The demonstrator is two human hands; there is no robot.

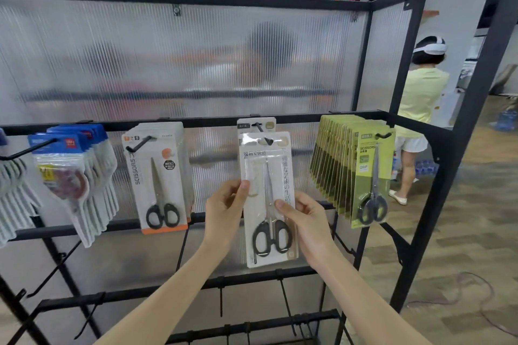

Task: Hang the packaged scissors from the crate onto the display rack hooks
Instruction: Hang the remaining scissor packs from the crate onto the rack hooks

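Ribbed translucent panels back a black metal display rack (pixel 364 116), with wood-look floor to the right, where a second person in a yellow top stands facing away. Crate not in view.

Held item: white carded scissors pack (pixel 267 199), black handles down, blade tips up. Left hand (pixel 224 210) pinches the card's left edge, thumb on the front face. Right hand (pixel 305 221) pinches the right edge slightly lower, thumb laid across the blister. Both hands clamped on the same pack, one per side, probably to keep the card square and stop it swinging while the slot is lined up.

Hang slot at the card top sits at the upturned tip of the centre hook (pixel 269 140). Whether the tip has already passed through the slot I cannot tell; glare on the plastic covers that spot. One matching white pack (pixel 256 124) hangs further back on this hook, near the rail.

Neighbours, each hook holding one type: orange-trimmed scissors packs (pixel 157 173) to the left, blue-headed packs (pixel 73 165) beyond them, a dense row of green scissors packs (pixel 361 173) to the right. Sorting by type explains the choice of the centre hook.

Judgement: step in hand is threading the slot. Next needs the card pushed back along the hook toward the hung pack before release. Risk: card slipping off the short tip if released early.
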